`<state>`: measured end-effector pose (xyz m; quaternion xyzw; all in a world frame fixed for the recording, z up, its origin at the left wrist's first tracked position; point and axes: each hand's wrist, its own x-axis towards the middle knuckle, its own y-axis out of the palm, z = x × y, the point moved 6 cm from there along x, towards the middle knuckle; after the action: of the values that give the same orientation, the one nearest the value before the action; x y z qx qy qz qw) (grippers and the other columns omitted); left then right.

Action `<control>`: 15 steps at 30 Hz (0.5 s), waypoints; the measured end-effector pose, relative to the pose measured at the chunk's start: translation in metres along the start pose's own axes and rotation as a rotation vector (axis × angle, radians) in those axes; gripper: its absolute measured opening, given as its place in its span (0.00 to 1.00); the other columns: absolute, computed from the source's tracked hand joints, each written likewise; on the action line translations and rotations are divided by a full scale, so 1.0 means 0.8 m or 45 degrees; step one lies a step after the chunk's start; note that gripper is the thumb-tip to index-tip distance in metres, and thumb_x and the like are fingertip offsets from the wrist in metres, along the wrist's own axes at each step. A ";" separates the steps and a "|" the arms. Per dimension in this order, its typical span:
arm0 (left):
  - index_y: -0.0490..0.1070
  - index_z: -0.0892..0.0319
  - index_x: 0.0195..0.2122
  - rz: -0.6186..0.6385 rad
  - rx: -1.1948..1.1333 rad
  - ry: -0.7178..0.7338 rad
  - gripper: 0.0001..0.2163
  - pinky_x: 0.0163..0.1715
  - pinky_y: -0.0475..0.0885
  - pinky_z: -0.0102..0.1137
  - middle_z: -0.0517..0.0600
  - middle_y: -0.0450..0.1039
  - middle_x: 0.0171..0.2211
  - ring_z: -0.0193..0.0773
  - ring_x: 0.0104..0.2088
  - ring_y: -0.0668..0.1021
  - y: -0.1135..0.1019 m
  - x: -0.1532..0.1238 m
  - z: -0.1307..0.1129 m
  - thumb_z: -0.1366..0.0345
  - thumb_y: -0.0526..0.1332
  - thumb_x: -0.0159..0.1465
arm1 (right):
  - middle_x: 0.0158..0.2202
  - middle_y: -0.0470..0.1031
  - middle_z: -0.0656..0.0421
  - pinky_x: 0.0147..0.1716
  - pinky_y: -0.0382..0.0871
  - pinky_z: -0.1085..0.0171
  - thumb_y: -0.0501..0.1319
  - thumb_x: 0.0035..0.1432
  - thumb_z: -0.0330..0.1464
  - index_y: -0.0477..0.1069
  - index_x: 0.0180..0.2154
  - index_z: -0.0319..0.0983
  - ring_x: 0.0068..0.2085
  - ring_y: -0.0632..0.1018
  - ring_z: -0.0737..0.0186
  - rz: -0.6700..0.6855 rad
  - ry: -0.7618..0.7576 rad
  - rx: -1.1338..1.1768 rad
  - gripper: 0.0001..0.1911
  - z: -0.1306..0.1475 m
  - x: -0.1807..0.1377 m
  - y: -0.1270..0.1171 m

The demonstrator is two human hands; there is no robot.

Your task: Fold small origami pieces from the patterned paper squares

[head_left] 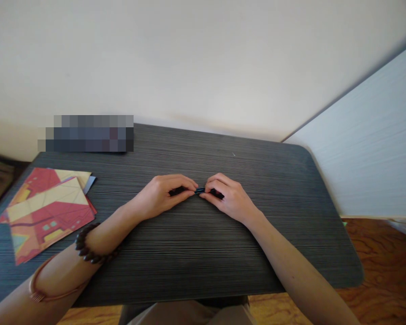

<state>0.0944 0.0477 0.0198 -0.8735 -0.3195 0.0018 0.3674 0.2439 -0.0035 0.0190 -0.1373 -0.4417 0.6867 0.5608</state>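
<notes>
Pinching a dark piece at frame centre, left hand and right hand, fingers clamped on its ends, counter beneath, papers at left

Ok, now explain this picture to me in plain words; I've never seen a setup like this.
There is no machine here: a person works with two bare hands. The camera is worn on the person's head and looks forward and down, so you see roughly what they see. The left hand, with a beaded bracelet and a bangle further up the arm, meets the right hand over a dark table. Their fingertips pinch a small dark thing, too covered to identify. Colourful patterned sheets lie overlapping on the left. Behind them, something is blurred into squares, so I can't say what it is.
</notes>
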 end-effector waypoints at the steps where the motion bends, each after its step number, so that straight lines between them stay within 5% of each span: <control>1: 0.73 0.58 0.39 -0.007 0.017 0.001 0.06 0.44 0.71 0.27 0.49 0.76 0.42 0.34 0.43 0.77 0.000 0.000 0.000 0.66 0.58 0.64 | 0.39 0.71 0.56 0.39 0.69 0.65 0.57 0.61 0.35 0.69 0.35 0.39 0.38 0.74 0.64 -0.001 0.004 0.004 0.07 0.001 0.000 0.000; 15: 0.71 0.57 0.41 0.022 0.462 -0.034 0.08 0.48 0.69 0.35 0.48 0.73 0.45 0.39 0.46 0.73 0.004 0.004 -0.018 0.65 0.57 0.61 | 0.40 0.72 0.58 0.36 0.68 0.67 0.55 0.60 0.28 0.69 0.38 0.39 0.35 0.74 0.67 0.031 0.157 -0.191 0.05 0.012 0.000 -0.001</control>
<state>0.1018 0.0384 0.0293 -0.7955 -0.3112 0.0743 0.5146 0.2377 -0.0080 0.0252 -0.2262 -0.4547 0.6489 0.5666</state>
